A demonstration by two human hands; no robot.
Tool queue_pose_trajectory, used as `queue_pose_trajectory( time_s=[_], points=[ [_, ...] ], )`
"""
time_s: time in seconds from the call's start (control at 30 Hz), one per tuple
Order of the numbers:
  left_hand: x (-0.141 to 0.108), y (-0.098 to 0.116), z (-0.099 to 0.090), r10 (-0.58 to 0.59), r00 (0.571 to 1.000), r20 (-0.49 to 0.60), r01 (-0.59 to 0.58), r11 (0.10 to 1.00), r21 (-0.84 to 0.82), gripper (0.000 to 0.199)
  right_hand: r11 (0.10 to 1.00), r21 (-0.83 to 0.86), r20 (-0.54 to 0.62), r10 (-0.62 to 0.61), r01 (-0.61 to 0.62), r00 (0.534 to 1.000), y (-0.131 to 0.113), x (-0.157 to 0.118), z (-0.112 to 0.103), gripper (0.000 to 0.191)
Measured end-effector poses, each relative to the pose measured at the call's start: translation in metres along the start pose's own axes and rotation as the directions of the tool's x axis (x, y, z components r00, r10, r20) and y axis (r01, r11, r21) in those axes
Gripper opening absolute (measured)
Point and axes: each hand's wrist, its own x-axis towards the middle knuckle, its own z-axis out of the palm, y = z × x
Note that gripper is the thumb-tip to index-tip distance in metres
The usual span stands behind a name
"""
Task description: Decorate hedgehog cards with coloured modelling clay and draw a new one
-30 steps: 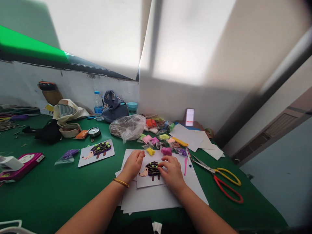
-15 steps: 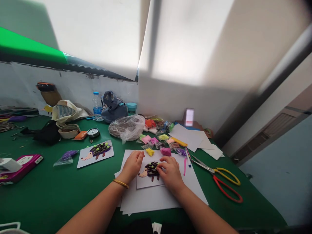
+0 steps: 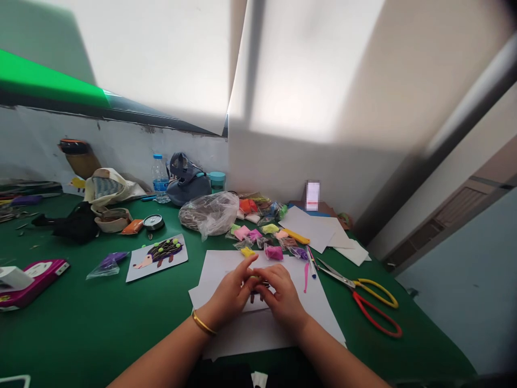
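My left hand [image 3: 229, 295], with a gold bangle at the wrist, and my right hand [image 3: 283, 295] meet fingertip to fingertip over a white hedgehog card [image 3: 258, 306]. Both have thumb and fingers drawn together. Whatever is between the fingertips is too small and hidden to name. Most of the dark hedgehog is covered by my hands; its brown feet show below them. Under the card lie larger white sheets [image 3: 238, 339]. To the left rests a second hedgehog card [image 3: 135, 272], whose dark back carries light-green balls.
Bagged clay in several colours, including a magenta packet [image 3: 273, 252], lies beyond the sheets. To the right are a pink clay tool [image 3: 306, 277], pens [image 3: 311, 266] and large scissors [image 3: 347, 281]. A purple clay bag [image 3: 109, 264] and a magenta device [image 3: 36, 283] sit left.
My left hand has moved right and closed in to meet my right hand. The hedgehog's head and back, visible earlier, are now mostly covered.
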Motion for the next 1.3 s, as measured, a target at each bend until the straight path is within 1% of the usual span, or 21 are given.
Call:
queue_pose_trajectory(
  time_s=[0.1, 0.23, 0.27, 0.37, 0.4, 0.47, 0.5, 0.6, 0.7, 0.8, 0.87, 0.93, 0.97, 1.0, 1.07, 1.1, 1.17, 1.2, 1.23, 1.3],
  points=[
    [-0.005, 0.007, 0.005, -0.02, 0.999, 0.033, 0.023, 0.997, -0.078, 0.053, 0.998, 0.054, -0.015, 0.018, -0.017, 1.0, -0.009, 0.002, -0.002, 0.015],
    [-0.004, 0.013, 0.003, -0.059, 0.997, 0.053, 0.063, 0.995, -0.08, 0.053, 0.999, 0.039, -0.027, -0.003, 0.004, 1.0, -0.013, 0.004, -0.005, 0.013],
    [-0.003, 0.014, 0.002, -0.069, 0.996, 0.051, 0.073, 0.995, -0.071, 0.05, 1.0, 0.021, -0.029, -0.011, 0.012, 1.0, -0.013, 0.004, -0.005, 0.012],
    [0.0, 0.02, 0.001, -0.082, 0.995, 0.063, 0.082, 0.997, 0.005, 0.029, 0.997, -0.061, -0.037, -0.039, 0.037, 0.999, -0.014, 0.004, -0.009, 0.011],
    [0.001, 0.021, 0.0, -0.08, 0.994, 0.069, 0.077, 0.996, 0.042, 0.029, 0.994, -0.092, -0.033, -0.055, 0.052, 0.998, -0.015, 0.004, -0.011, 0.011],
    [0.003, 0.022, 0.0, -0.08, 0.994, 0.075, 0.073, 0.993, 0.091, 0.035, 0.985, -0.15, -0.008, -0.092, 0.09, 0.996, -0.016, 0.005, -0.014, 0.011],
    [0.003, 0.022, -0.001, -0.092, 0.993, 0.079, 0.085, 0.993, 0.084, 0.037, 0.979, -0.17, 0.004, -0.111, 0.11, 0.994, -0.017, 0.005, -0.015, 0.012],
    [0.005, 0.022, -0.001, -0.162, 0.98, 0.117, 0.166, 0.986, -0.024, 0.038, 0.978, -0.158, 0.027, -0.135, 0.138, 0.99, -0.019, 0.006, -0.016, 0.013],
    [0.005, 0.023, -0.003, -0.228, 0.963, 0.14, 0.246, 0.961, -0.128, 0.036, 0.993, -0.062, 0.004, -0.1, 0.1, 0.995, -0.018, 0.006, -0.014, 0.012],
    [0.006, 0.027, -0.009, -0.248, 0.959, 0.136, 0.273, 0.937, -0.22, 0.035, 0.999, 0.033, -0.113, 0.019, -0.015, 0.993, -0.015, 0.006, -0.015, 0.01],
    [0.007, 0.029, -0.011, -0.248, 0.965, 0.091, 0.264, 0.909, -0.323, 0.036, 0.993, 0.092, -0.189, 0.095, -0.079, 0.977, -0.013, 0.006, -0.019, 0.009],
    [0.008, 0.032, -0.01, -0.271, 0.962, 0.017, 0.246, 0.843, -0.478, 0.031, 0.989, 0.128, -0.186, 0.099, -0.076, 0.978, -0.016, 0.006, -0.022, 0.014],
    [0.009, 0.034, -0.007, -0.297, 0.955, -0.021, 0.233, 0.789, -0.569, 0.026, 0.99, 0.131, -0.152, 0.065, -0.045, 0.986, -0.019, 0.007, -0.023, 0.018],
    [0.01, 0.037, -0.003, -0.329, 0.943, -0.051, 0.214, 0.718, -0.662, 0.022, 0.992, 0.126, -0.112, 0.017, -0.002, 0.994, -0.023, 0.007, -0.023, 0.022],
    [0.012, 0.043, 0.007, -0.407, 0.91, -0.076, 0.171, 0.538, -0.826, 0.025, 0.991, 0.088, -0.054, -0.1, 0.105, 0.993, -0.034, 0.009, -0.02, 0.028],
    [0.013, 0.047, 0.012, -0.452, 0.89, -0.062, 0.161, 0.439, -0.884, 0.026, 0.986, 0.056, -0.039, -0.154, 0.156, 0.987, -0.039, 0.009, -0.017, 0.03],
    [0.017, 0.056, 0.017, -0.516, 0.856, 0.035, 0.188, 0.246, -0.951, 0.026, 0.976, -0.004, -0.021, -0.216, 0.216, 0.976, -0.048, 0.01, -0.012, 0.032],
    [0.018, 0.06, 0.017, -0.528, 0.845, 0.088, 0.207, 0.17, -0.963, 0.03, 0.974, -0.033, -0.02, -0.224, 0.223, 0.974, -0.051, 0.009, -0.01, 0.033],
    [0.02, 0.064, 0.014, -0.529, 0.839, 0.125, 0.217, 0.116, -0.969, 0.037, 0.973, -0.061, -0.013, -0.222, 0.221, 0.975, -0.053, 0.008, -0.008, 0.032],
    [0.024, 0.069, 0.007, -0.529, 0.837, 0.138, 0.201, 0.063, -0.977, 0.048, 0.97, -0.111, 0.025, -0.217, 0.218, 0.976, -0.055, 0.003, -0.005, 0.033]
  ],
)
